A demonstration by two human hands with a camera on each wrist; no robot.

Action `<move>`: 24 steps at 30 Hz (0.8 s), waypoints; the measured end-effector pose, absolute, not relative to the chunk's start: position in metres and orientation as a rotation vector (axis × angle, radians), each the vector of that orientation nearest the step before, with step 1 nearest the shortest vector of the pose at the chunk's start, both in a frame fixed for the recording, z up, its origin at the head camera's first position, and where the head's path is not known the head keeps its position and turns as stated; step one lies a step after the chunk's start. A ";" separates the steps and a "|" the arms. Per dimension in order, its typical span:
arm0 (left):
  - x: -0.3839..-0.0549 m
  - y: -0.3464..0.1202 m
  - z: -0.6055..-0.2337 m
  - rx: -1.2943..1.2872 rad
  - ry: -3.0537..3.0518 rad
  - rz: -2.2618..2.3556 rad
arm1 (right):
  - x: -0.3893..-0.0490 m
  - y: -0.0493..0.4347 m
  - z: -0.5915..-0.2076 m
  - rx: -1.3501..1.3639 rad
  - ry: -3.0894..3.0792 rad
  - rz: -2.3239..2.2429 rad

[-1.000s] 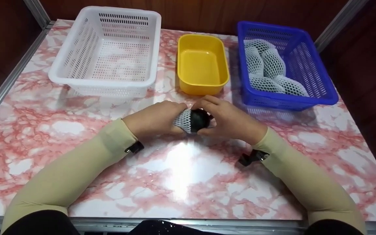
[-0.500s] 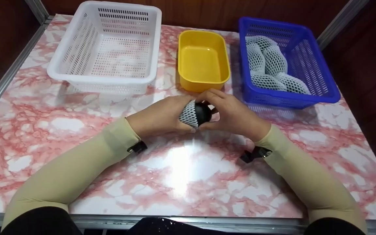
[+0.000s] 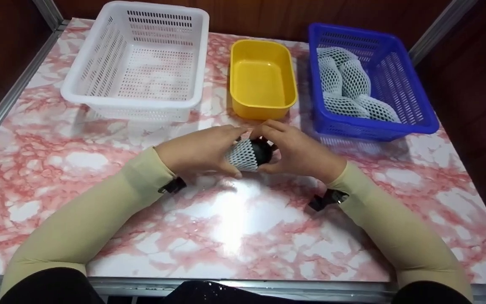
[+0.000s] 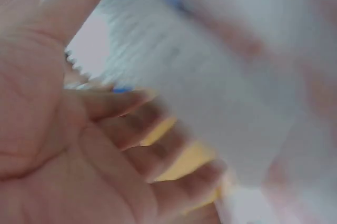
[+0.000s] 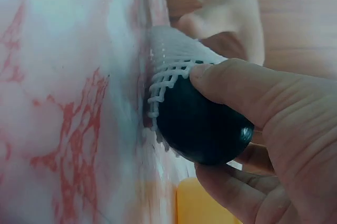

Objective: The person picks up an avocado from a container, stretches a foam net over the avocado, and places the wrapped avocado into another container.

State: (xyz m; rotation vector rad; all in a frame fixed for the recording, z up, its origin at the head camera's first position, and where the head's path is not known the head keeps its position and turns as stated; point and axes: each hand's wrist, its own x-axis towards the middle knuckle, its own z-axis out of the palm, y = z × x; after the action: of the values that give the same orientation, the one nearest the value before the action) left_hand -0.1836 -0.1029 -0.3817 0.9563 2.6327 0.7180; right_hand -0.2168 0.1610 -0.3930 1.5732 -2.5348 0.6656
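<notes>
A dark green, glossy, round-ended fruit or vegetable (image 3: 262, 153) lies partly inside a white foam net sleeve (image 3: 242, 157) at mid-table. My right hand (image 3: 295, 147) grips its bare end between thumb and fingers. The right wrist view shows the thumb against the dark skin (image 5: 202, 121) at the net's edge. My left hand (image 3: 203, 150) is around the netted end, thumb and fingers spread and fairly straight. In the left wrist view the palm (image 4: 89, 171) faces the blurred net (image 4: 137, 40), with loosely extended fingers. The netted far end is partly hidden.
Behind the hands stands a yellow tub (image 3: 263, 112). To its left is a white slotted basket (image 3: 133, 101). At the right, a blue basket (image 3: 378, 128) holds several netted pieces (image 3: 355, 78). The table (image 3: 141, 236) has a red-and-white marbled top.
The left hand has loosened and drawn slightly left, uncovering more of the net. The right hand keeps its grip on the dark end. The camera view tilted slightly earlier.
</notes>
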 end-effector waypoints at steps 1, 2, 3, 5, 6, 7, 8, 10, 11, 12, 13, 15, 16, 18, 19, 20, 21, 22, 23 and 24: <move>-0.183 -0.106 -0.378 0.929 2.642 0.690 | -0.217 0.161 -0.393 1.571 -2.531 0.668; -0.183 -0.108 -0.375 0.908 2.653 0.665 | -0.218 0.162 -0.392 1.568 -2.528 0.674; -0.183 -0.110 -0.373 0.887 2.663 0.640 | -0.218 0.162 -0.392 1.562 -2.526 0.685; -0.184 -0.113 -0.371 0.863 2.674 0.608 | -0.219 0.163 -0.391 1.547 -2.516 0.704; -0.185 -0.113 -0.371 0.860 2.678 0.594 | -0.219 0.164 -0.390 1.540 -2.513 0.710; -0.186 -0.113 -0.372 0.871 2.682 0.587 | -0.218 0.164 -0.390 1.536 -2.511 0.718; -0.186 -0.113 -0.373 0.876 2.686 0.577 | -0.218 0.164 -0.390 1.534 -2.510 0.726; -0.187 -0.111 -0.373 0.892 2.694 0.564 | -0.218 0.164 -0.390 1.549 -2.491 0.734; -0.187 -0.111 -0.374 0.903 2.701 0.554 | -0.218 0.164 -0.390 1.563 -2.477 0.740; -0.187 -0.110 -0.374 0.912 2.710 0.542 | -0.218 0.164 -0.391 1.578 -2.466 0.742; -0.187 -0.110 -0.374 0.920 2.715 0.541 | -0.218 0.163 -0.391 1.591 -2.452 0.746; -0.187 -0.109 -0.374 0.928 2.721 0.548 | -0.219 0.163 -0.391 1.612 -2.425 0.748; -0.187 -0.109 -0.374 0.935 2.724 0.557 | -0.218 0.163 -0.391 1.616 -2.414 0.757; -0.187 -0.108 -0.375 0.951 2.727 0.577 | -0.218 0.164 -0.391 1.615 -2.405 0.770; -0.187 -0.107 -0.375 0.962 2.727 0.588 | -0.218 0.164 -0.391 1.613 -2.402 0.777; -0.187 -0.107 -0.376 0.970 2.728 0.597 | -0.219 0.164 -0.391 1.612 -2.400 0.779; -0.188 -0.106 -0.377 0.977 2.729 0.607 | -0.219 0.164 -0.391 1.610 -2.402 0.776; -0.188 -0.106 -0.378 0.983 2.729 0.614 | -0.219 0.164 -0.391 1.611 -2.406 0.770; -0.188 -0.106 -0.380 0.985 2.727 0.621 | -0.219 0.164 -0.392 1.612 -2.412 0.759; -0.188 -0.105 -0.381 0.985 2.724 0.628 | -0.219 0.164 -0.392 1.612 -2.420 0.745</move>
State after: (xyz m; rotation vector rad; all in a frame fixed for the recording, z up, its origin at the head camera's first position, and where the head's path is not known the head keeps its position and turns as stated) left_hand -0.1876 -0.1051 -0.3810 0.9847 2.7235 0.6280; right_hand -0.2193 0.1642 -0.3919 1.6119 -2.4197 0.7451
